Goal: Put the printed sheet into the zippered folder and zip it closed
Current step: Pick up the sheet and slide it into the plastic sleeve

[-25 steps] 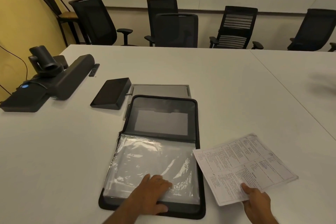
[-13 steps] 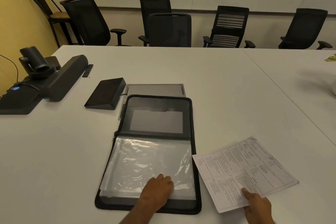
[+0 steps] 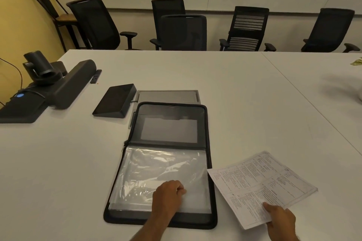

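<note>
Black zippered folder [image 3: 203, 123] lies open; left hand [image 3: 169, 194] pinches clear plastic sleeve [image 3: 156, 174]; right hand [image 3: 281, 219] holds white printed sheet [image 3: 260, 186] beside it, not yet inserted; zipping remains.

Single head-worn wide view, looking forward and down, close over white table [image 3: 225, 88], far edges probably distorted

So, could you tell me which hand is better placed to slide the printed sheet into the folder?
The right hand: it already pinches the printed sheet beside the open folder, while the left hand lies on the plastic sleeves.
</note>
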Available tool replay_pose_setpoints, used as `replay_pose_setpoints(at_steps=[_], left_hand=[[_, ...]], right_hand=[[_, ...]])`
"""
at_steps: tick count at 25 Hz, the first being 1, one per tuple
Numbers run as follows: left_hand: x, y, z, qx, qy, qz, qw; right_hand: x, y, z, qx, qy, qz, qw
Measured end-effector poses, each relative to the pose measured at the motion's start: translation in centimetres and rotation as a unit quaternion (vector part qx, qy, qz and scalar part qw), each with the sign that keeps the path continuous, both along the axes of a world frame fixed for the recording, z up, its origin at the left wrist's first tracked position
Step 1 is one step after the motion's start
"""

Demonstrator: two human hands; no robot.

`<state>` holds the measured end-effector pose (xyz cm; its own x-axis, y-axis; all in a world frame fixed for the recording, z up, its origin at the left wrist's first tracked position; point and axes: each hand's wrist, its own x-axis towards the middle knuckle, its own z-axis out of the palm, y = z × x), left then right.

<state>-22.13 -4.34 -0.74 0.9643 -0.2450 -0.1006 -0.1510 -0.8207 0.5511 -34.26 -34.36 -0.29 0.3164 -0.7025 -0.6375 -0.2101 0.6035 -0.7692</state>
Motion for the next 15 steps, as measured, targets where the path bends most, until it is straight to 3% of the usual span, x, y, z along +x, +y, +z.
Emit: replay_pose_setpoints(at_steps=[6, 15], left_hand=[[0.0, 0.3, 0.0, 0.018, 0.005, -0.020, 1.000], [0.1, 0.5, -0.1, 0.045, -0.059, -0.092, 0.993]], right_hand=[[1.4, 0.3, 0.6, 0.003, -0.035, 0.044, 0.998], [6.7, 2.4, 1.2, -0.017, -0.073, 0.057, 0.996]])
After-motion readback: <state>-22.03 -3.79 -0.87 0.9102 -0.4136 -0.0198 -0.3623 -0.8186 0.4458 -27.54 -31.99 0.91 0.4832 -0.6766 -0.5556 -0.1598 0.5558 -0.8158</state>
